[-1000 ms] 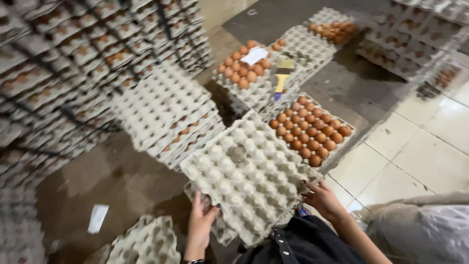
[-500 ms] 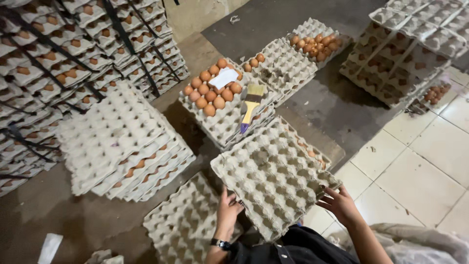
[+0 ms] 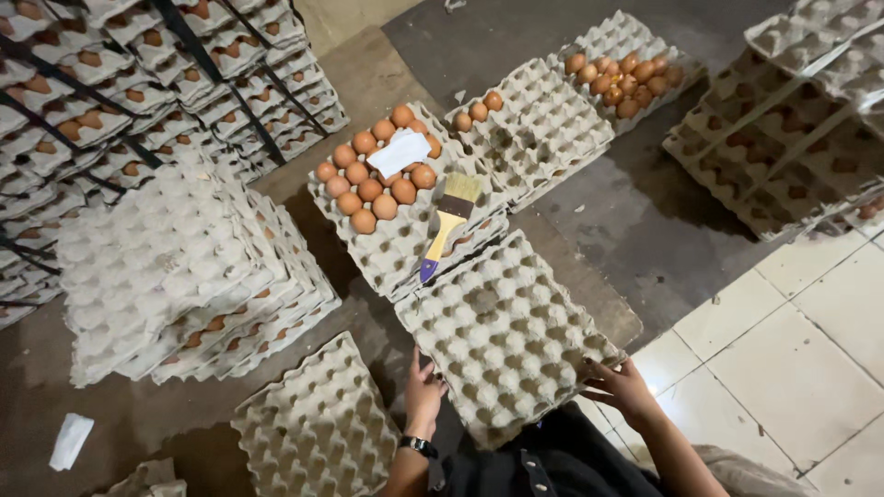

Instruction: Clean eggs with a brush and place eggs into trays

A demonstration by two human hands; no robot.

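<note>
I hold an empty grey pulp egg tray (image 3: 505,336) flat in front of me, low over the floor. My left hand (image 3: 424,394), with a dark watch at the wrist, grips its near left edge. My right hand (image 3: 622,390) grips its near right corner. Just beyond it a stack of trays (image 3: 405,248) carries brown eggs (image 3: 373,184), a white folded paper (image 3: 400,152) and a yellow-handled paintbrush (image 3: 446,225). Another empty tray (image 3: 313,433) lies on the floor left of my left hand.
A tall tilted stack of filled trays (image 3: 175,276) stands at left, with racks of egg trays (image 3: 138,83) behind. More tray stacks sit at the back (image 3: 543,129), (image 3: 626,64) and right (image 3: 792,138). White tiles (image 3: 792,340) begin at right. A white scrap (image 3: 71,440) lies on the floor.
The empty tray in my hands has come lower and covers the full tray of eggs seen a second ago. The view has swung, so the stacks appear shifted right.
</note>
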